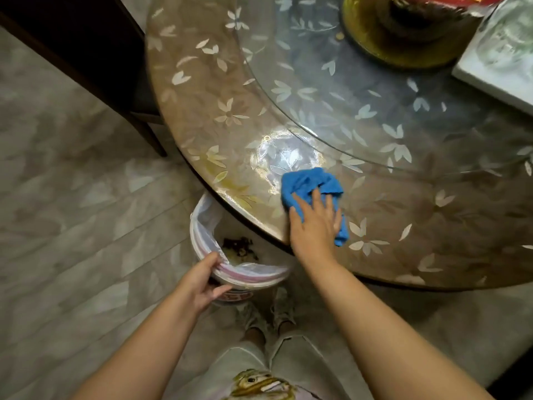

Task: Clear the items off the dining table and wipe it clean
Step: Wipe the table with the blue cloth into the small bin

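A round dining table (pixel 202 90) with a leaf-patterned cover fills the upper right of the head view. My right hand (pixel 314 223) presses flat, fingers spread, on a crumpled blue cloth (pixel 308 183) near the table's front edge. A wet, shiny patch lies just beyond the cloth. Below the table edge stands a white waste bin (pixel 202 226) lined with a plastic bag, with dark scraps inside. My left hand (pixel 202 281) grips the bin's near rim, thumb outside and fingers curled over the bag.
A glass turntable (pixel 360 96) sits on the table, carrying a gold-based object (pixel 403 39). A white box (pixel 496 62) lies at the right edge. A dark chair (pixel 86 53) stands at the upper left. My feet (pixel 268 310) are by the bin on the tiled floor.
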